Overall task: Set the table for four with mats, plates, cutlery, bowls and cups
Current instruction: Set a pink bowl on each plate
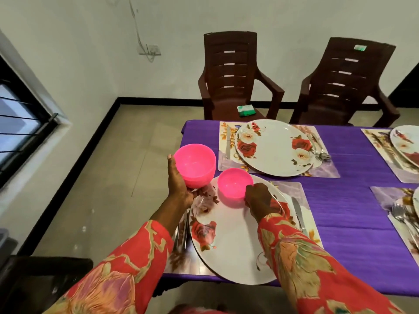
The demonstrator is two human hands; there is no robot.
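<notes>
A: You are leaning over the worktop [353, 214] and lowering one pink bowl [233, 183] onto the near plate [229, 245]. It is sitting close to the far rim, so it may be sliding off if you let go early.

B: And the stack?

A: Your left hand [179, 184] is clamped under the stack of pink bowls [195, 163], which is hanging beyond the edge, over the floor. A tilt may be dropping them.

B: How is the bowl looking?

A: Smooth, shiny, probably light plastic. Your right hand [258, 198] is pinching its rim.
</notes>
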